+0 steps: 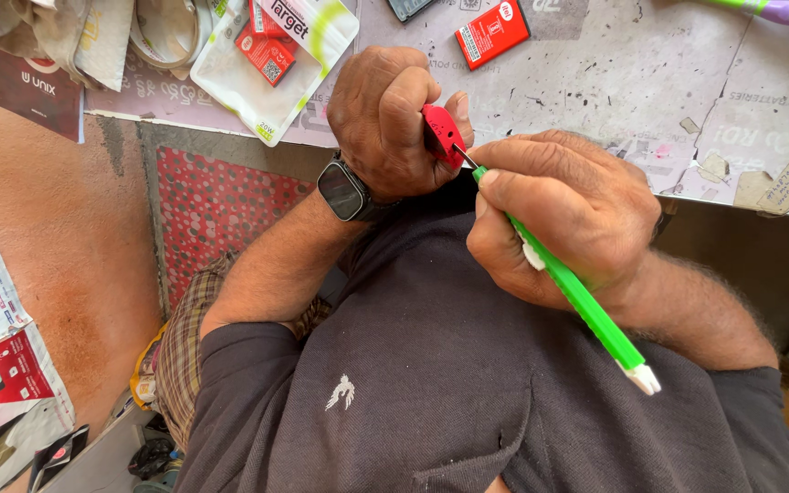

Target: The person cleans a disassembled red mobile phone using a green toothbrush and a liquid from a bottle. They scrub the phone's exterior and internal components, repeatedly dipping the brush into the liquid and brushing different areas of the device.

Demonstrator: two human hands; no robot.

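Seen from the head camera, the left hand (385, 119) curls its fingers (404, 96) tightly around a small red device (443, 135), held close to the chest above the edge of the table (650, 100). Just beside it, the right hand (563, 219) pinches a green-handled screwdriver (577, 297) between thumb and fingers, pressed together near the tip. The tool's long axis runs diagonally, from its white end cap at lower right up to the thin metal tip touching the red device's right side. So the device lies up and left of the right hand's fingers. A black smartwatch (344, 190) sits on the left wrist. Red battery packs (492, 34) lie on the table beyond.
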